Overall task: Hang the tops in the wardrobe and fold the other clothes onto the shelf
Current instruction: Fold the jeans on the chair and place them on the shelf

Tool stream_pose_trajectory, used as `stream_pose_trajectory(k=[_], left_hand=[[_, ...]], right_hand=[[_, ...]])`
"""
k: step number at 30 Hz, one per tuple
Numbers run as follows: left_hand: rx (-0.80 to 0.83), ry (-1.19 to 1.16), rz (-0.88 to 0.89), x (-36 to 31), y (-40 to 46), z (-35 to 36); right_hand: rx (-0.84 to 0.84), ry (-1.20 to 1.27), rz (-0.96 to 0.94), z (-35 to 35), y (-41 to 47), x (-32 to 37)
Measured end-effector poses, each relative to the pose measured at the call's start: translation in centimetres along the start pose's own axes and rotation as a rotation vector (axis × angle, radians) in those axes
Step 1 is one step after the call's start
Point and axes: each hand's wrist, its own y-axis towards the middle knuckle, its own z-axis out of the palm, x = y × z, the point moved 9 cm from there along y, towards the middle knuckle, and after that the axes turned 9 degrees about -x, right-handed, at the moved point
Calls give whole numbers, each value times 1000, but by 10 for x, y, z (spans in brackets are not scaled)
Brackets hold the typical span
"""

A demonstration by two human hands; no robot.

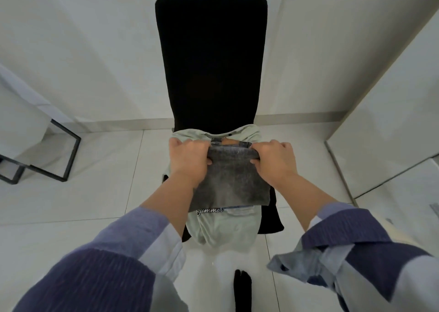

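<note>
A folded pair of grey washed jeans [234, 181] lies on the seat of a black chair [211, 57], on top of a pale green T-shirt [223, 228] with the word "Summer" printed on it. My left hand [190, 158] grips the far left corner of the jeans. My right hand [273, 158] grips the far right corner. The waistband with its brown label shows between my hands. The T-shirt hangs over the seat's front edge.
A black metal frame [64, 159] of a table or rack stands on the floor to the left. White panels [384, 112] rise on the right. White tiled floor surrounds the chair. My black-socked foot [242, 288] is below the seat.
</note>
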Motion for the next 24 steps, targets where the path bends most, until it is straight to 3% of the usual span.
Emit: stream_pose_trajectory(k=[6,14,19,24], left_hand=[[-81,-12,-65,5,56,58],[14,-104,-140,3,79,176],[53,-110,-144,-8,67,228],[121,-97,-125,-4,57,262]], right_hand=[[-57,-3,41,56,64,-18],[128,8,93,181,96,-41],[38,56,125,222,89,-37],[128,-23,59,263,73,-31]])
